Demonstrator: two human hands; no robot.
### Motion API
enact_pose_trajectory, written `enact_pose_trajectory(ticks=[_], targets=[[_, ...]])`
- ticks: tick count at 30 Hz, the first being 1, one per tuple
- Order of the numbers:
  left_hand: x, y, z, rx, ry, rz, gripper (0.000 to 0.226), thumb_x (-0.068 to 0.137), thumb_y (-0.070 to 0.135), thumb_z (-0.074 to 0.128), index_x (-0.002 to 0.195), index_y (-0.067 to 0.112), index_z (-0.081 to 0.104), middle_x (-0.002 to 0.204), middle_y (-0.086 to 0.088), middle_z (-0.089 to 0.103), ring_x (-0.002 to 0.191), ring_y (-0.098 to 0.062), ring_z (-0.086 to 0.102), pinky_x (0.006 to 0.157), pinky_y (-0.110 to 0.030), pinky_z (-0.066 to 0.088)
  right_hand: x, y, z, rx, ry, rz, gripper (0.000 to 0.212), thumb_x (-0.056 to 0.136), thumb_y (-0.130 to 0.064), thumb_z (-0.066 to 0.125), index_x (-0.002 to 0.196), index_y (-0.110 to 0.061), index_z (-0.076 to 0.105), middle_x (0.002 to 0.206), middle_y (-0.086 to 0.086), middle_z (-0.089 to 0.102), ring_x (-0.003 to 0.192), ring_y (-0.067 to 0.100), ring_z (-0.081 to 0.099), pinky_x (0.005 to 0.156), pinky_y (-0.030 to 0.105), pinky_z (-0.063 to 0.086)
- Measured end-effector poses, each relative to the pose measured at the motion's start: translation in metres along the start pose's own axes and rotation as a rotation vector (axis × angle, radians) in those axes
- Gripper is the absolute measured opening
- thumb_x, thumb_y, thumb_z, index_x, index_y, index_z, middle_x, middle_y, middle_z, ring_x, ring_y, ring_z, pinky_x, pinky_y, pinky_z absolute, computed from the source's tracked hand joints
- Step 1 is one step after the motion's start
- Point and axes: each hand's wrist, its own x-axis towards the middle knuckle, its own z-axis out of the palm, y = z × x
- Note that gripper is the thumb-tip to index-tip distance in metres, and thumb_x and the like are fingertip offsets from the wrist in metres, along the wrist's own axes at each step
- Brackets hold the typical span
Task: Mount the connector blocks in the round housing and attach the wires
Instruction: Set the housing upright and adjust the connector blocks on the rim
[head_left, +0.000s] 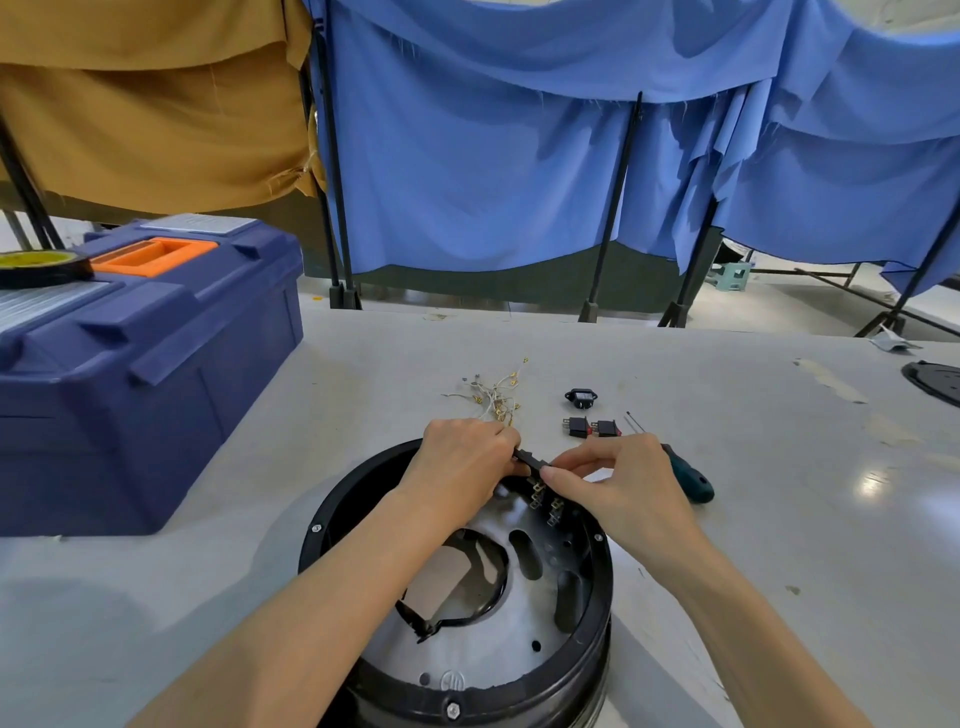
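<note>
Round housing (332, 514), left hand (462, 462), right hand (623, 483) pinch connector block (530, 460), crosswise

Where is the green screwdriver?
In the head view, the green screwdriver lies on the table right of the round housing, partly hidden behind the right hand, near the two small red-and-black switches.

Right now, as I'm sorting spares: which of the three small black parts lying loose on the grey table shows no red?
The small black flanged socket, alone at the back; both black switch blocks nearer you show red.
</note>
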Motion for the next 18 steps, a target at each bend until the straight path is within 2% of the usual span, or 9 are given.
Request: enact_pose_trajectory(ticks=[6, 13, 15, 18], targets=[[-0.001, 0.001, -0.004, 0.000, -0.018, 0.005, 0.026, 0.101, 0.039, 0.039, 0.113, 0.022, 0.054, 0.108, 0.005, 0.061, 0.102, -0.021, 0.060, 0.061, -0.030, 0.027, 0.003, 0.002, -0.004, 0.058, -0.040, 0.009, 0.005, 0.076, -0.019, 0.082, 0.073, -0.018, 0.079, 0.067, -0.008, 0.072, 0.069, 0.000, 0.065, 0.063, 0.007, 0.045], [-0.001, 0.001, -0.008, -0.031, -0.052, -0.019, 0.033, 0.100, 0.045, 0.038, 0.117, 0.024, 0.056, 0.112, 0.005, 0.063, 0.106, -0.020, 0.060, 0.065, -0.029, 0.031, 0.000, 0.006, 0.003, 0.092, -0.007, -0.017, 0.011, 0.074, -0.028, 0.083, 0.071, -0.025, 0.074, 0.068, -0.011, 0.071, 0.071, -0.002, 0.064, 0.061, 0.005, 0.043], [-0.002, 0.001, -0.010, -0.080, -0.042, -0.034, 0.034, 0.099, 0.047, 0.040, 0.123, 0.028, 0.055, 0.118, 0.008, 0.063, 0.110, -0.018, 0.058, 0.069, -0.029, 0.034, -0.001, 0.006, 0.004, 0.131, -0.008, -0.024, 0.014, 0.073, -0.031, 0.084, 0.069, -0.024, 0.073, 0.068, -0.010, 0.071, 0.070, -0.001, 0.064, 0.062, 0.006, 0.044], [-0.003, -0.001, -0.012, -0.165, -0.042, -0.042, 0.044, 0.097, 0.050, 0.042, 0.137, 0.031, 0.045, 0.126, 0.009, 0.060, 0.115, -0.018, 0.056, 0.074, -0.030, 0.037, 0.008, 0.012, -0.003, 0.167, -0.011, -0.019, 0.018, 0.083, -0.030, 0.076, 0.067, -0.024, 0.074, 0.067, -0.009, 0.072, 0.070, -0.002, 0.065, 0.064, 0.003, 0.042]])
